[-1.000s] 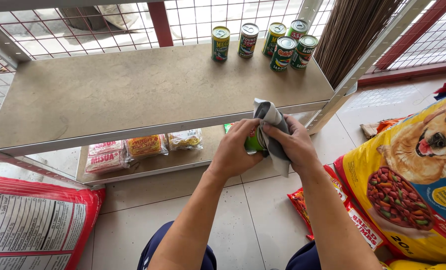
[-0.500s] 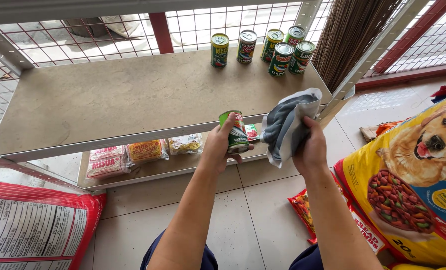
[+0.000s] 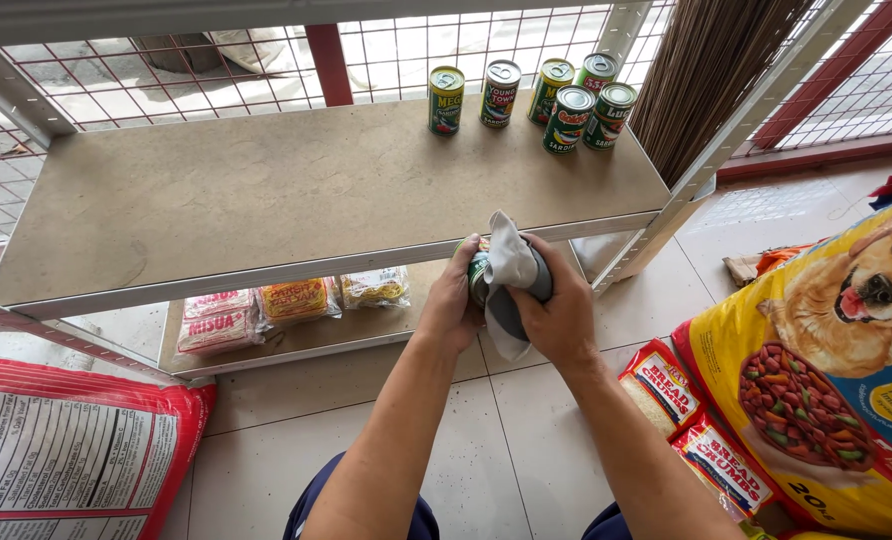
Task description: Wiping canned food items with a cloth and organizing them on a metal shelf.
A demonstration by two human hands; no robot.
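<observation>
My left hand (image 3: 450, 306) grips a small green tin can (image 3: 479, 277) just below the front edge of the beige shelf board (image 3: 266, 200). My right hand (image 3: 556, 305) presses a grey cloth (image 3: 511, 275) over the can's top and side, so most of the can is hidden. Several more green and yellow cans (image 3: 566, 100) stand upright in a cluster at the back right of the shelf.
Packets of noodles (image 3: 286, 305) lie on the lower shelf. A red sack (image 3: 56, 440) is at the lower left. A yellow dog-food bag (image 3: 836, 370) and red breadcrumb packs (image 3: 666, 385) lie on the tiled floor at right. A broom (image 3: 716, 70) leans by the shelf post.
Half a second ago my hands were apart, the can in the left and the cloth lifted in the right. Now they have come together again, with the cloth wrapped over the can.
</observation>
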